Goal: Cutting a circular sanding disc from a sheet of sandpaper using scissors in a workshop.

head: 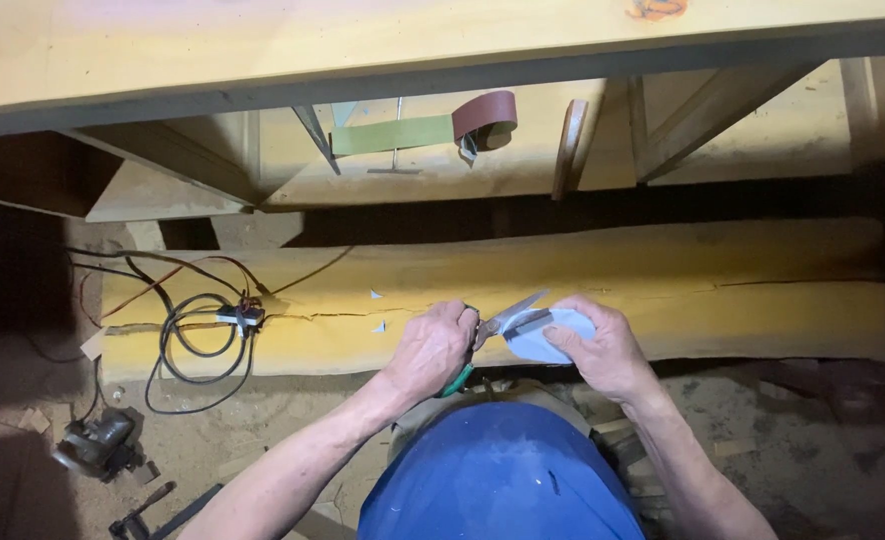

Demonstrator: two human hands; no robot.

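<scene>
Sawdust and wood scraps cover the workshop floor (293, 440) along the bottom of the frame, and a long yellow plank (663, 290) with a crack along its length runs across the middle. At centre, the left hand (428, 350) is closed around the green handles of a pair of scissors (498, 325), whose blades are parted over the edge of a pale round sheet (553, 335). The right hand (608, 350) pinches that sheet from the right, holding it up and steady so the blades can bite it. Small pale offcuts (378, 326) lie on the plank just left of the hands, likely fallen from the cutting. At middle left a black cable (198, 345) coils on the plank. A roll of reddish sandpaper (488, 115) rests on a wooden frame at the top, and a power tool (93, 445) sits at lower left.
</scene>
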